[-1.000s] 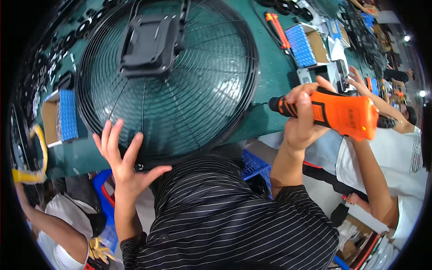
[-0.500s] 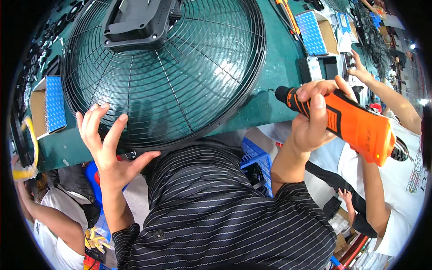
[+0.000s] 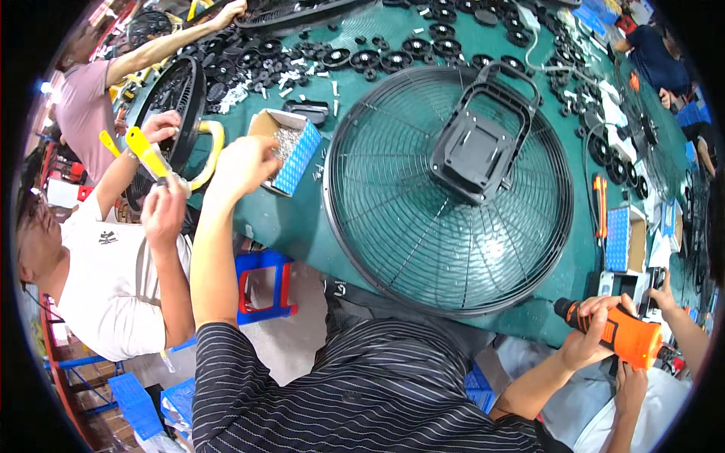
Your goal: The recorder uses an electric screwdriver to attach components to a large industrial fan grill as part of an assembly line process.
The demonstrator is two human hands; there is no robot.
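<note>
My left hand (image 3: 248,164) is at a small blue-and-brown cardboard box (image 3: 302,162) of metal screws (image 3: 286,142), its curled fingers over the open top. Whatever is between the fingertips is too small to make out. Well to the right, my right hand (image 3: 590,338) grips an orange-and-black cordless drill (image 3: 637,337), its chuck toward the fan. A large round black wire fan guard (image 3: 400,234) lies on the green table between my hands, near the front edge. On top of it sits a black motor housing (image 3: 472,151) with a handle-like frame.
Many black knobs (image 3: 365,60) and white plastic pieces lie along the table's far side. An orange utility knife (image 3: 600,208) and another blue box (image 3: 618,240) stand at right. A co-worker at left holds a yellow-handled tool (image 3: 148,153); another person's hands are near the drill.
My view has swung left. My left hand has left the fan guard's near rim and reached the screw box. The drill remains in my right hand, off the guard's right side.
</note>
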